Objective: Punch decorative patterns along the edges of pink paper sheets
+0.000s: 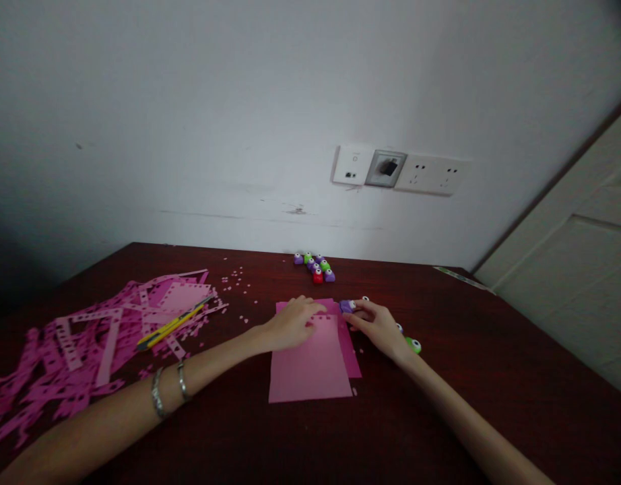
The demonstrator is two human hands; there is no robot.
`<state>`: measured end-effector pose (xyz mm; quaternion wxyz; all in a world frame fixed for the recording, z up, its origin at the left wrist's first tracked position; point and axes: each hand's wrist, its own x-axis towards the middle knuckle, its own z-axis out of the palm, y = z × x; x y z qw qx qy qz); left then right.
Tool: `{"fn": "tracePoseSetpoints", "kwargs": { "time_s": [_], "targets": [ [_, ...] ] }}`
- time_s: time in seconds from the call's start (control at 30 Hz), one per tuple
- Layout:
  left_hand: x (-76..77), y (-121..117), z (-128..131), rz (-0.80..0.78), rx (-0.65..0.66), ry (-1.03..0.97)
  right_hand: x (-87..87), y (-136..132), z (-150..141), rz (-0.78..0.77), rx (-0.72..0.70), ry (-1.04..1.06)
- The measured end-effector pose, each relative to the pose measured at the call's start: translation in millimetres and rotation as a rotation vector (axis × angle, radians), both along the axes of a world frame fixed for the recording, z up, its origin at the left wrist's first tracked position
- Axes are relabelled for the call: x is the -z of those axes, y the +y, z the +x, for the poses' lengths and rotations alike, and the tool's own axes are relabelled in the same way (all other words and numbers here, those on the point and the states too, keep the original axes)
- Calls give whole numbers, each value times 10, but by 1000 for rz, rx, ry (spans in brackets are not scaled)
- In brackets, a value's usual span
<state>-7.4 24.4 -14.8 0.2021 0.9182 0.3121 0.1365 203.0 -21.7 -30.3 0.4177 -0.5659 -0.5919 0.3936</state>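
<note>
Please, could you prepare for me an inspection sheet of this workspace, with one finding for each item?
Surface: dark red-brown table, bearing paper and small tools.
Job's things: light pink sheet, holes along its far edge, over a darker pink sheet; purple punch at their far right corner.
Clutter: pink strips heaped at left, yellow cutter on them, paper bits scattered; more punches at the back.
Hands: left hand rests on the light pink sheet; right hand holds the purple punch.
Cables: nothing seen.
Surroundings: pale wall with sockets; white panelled surface, perhaps a door, at right.
</note>
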Motion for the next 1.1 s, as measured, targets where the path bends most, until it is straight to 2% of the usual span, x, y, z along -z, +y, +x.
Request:
{"fn": "tracePoseSetpoints", "kwargs": {
  "time_s": [0.1, 0.23, 0.33, 0.47, 0.67, 0.9, 1.1],
  "targets": [
    [28, 102, 0, -209, -32, -128, -98, -22, 50, 14, -22, -80],
    [18, 224, -37, -486, 24, -245, -243, -57, 147, 18, -106, -234],
    [-1, 276, -70, -619, 48, -301, -303, -81, 210, 21, -159, -346],
    [-15, 294, -89, -655, 44, -327, -325, -111, 219, 6, -201, -389],
    [-8, 289, -83, -673, 28, -320, -338, -140, 164, -27, -280, -309],
    [36, 309, -71, -744, -1, -313, -329, -124, 166, 14, -310, -360],
    [8, 293, -70, -774, -16, -325, -297, -126, 154, 12, -305, -401]
  ]
}}
